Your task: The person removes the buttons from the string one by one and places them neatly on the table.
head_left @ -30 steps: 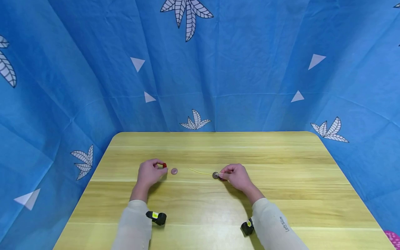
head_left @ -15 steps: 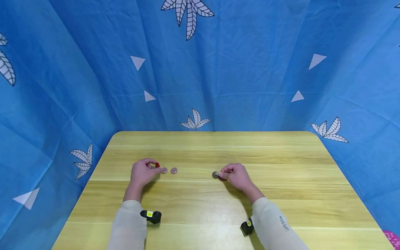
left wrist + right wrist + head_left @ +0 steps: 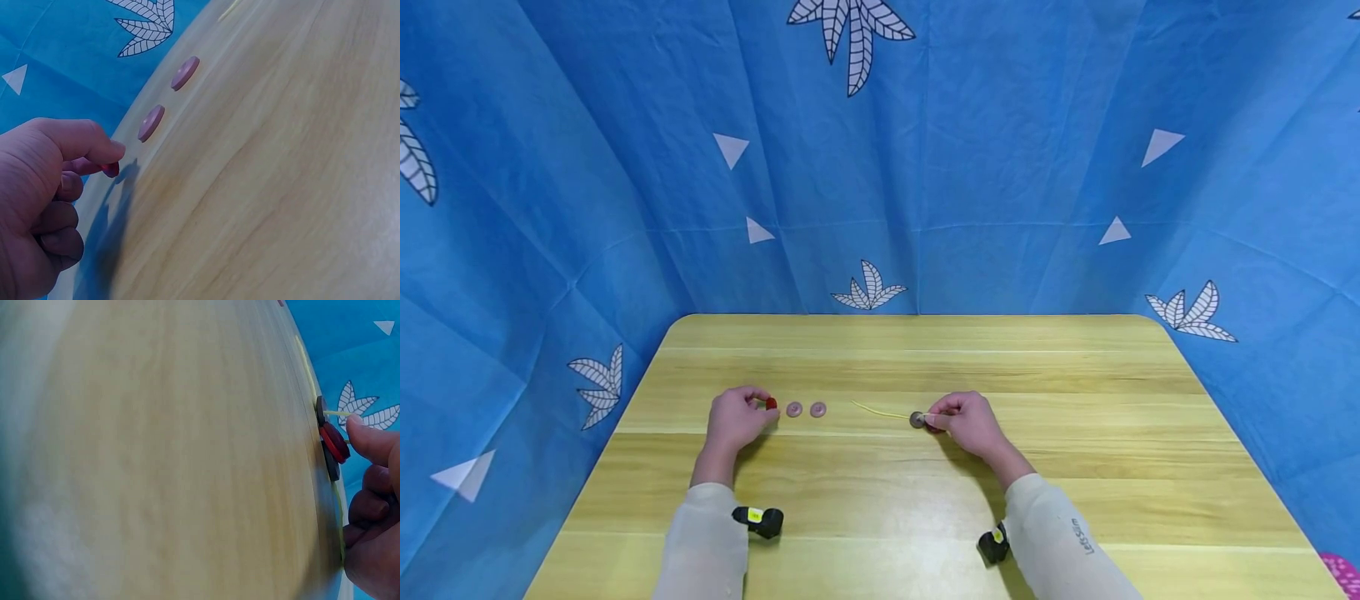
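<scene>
Button (image 3: 771, 403), red and round, is pinched in the fingers of the left hand (image 3: 735, 421), just left of two pink buttons (image 3: 794, 409) on the table (image 3: 880, 508); whether it touches the surface is unclear. It looks light, stiff and smooth, so a rim hold should suit, though it may slip. Fingers of the right hand (image 3: 970, 425) pinch a yellow string (image 3: 880, 412), probably limp, easier managed by a short length, beside two dark buttons (image 3: 330, 462) and a second red button (image 3: 335, 442). No container shows.

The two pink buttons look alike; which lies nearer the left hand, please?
The pink button on the left in the head view; the other lies nearer the yellow string.
</scene>
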`<state>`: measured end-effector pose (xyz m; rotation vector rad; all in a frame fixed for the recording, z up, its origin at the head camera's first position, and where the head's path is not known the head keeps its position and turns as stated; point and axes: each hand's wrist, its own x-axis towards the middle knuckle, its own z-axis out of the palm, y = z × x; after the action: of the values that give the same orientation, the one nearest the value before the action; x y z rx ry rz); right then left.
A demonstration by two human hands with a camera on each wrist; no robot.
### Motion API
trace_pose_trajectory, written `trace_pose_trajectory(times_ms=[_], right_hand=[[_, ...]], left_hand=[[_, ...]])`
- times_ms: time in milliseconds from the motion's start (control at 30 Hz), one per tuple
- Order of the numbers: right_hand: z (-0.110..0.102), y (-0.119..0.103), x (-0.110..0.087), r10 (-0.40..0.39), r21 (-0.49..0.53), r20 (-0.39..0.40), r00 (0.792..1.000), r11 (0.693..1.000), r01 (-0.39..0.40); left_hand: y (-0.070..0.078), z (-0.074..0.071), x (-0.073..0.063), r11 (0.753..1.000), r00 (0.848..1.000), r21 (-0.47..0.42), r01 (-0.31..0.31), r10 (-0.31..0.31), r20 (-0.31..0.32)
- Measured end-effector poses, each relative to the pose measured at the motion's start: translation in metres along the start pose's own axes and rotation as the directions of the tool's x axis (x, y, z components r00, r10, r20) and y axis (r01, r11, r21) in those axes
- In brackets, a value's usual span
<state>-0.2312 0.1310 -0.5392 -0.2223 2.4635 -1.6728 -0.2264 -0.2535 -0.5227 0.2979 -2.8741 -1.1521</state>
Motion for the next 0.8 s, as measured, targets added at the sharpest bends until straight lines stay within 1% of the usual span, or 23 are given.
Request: trace_pose_trajectory(times_ms=[100, 367, 800], right_hand=[[-0.0002, 0.0008, -0.0001, -0.005, -0.004, 0.000, 1.000, 1.000, 0.005], [0.0007, 0.0054, 0.0020, -0.018, -0.014, -0.008, 1.000, 1.000, 0.018], [-0.0002, 0.0045, 0.0017, -0.021, -0.019, -0.006, 1.000, 1.000, 0.020]], left_hand=[[-0.0021, 0.0011, 0.0001, 1.000, 1.000, 0.007, -0.005, 0.005, 0.009], [-0.0081, 0.0039, -0.0001, 0.999, 1.000, 0.021, -0.031, 0.031, 0.005], [-0.0083, 0.0025, 0.0000, 1.000, 0.999, 0.017, -0.023, 0.023, 0.023]])
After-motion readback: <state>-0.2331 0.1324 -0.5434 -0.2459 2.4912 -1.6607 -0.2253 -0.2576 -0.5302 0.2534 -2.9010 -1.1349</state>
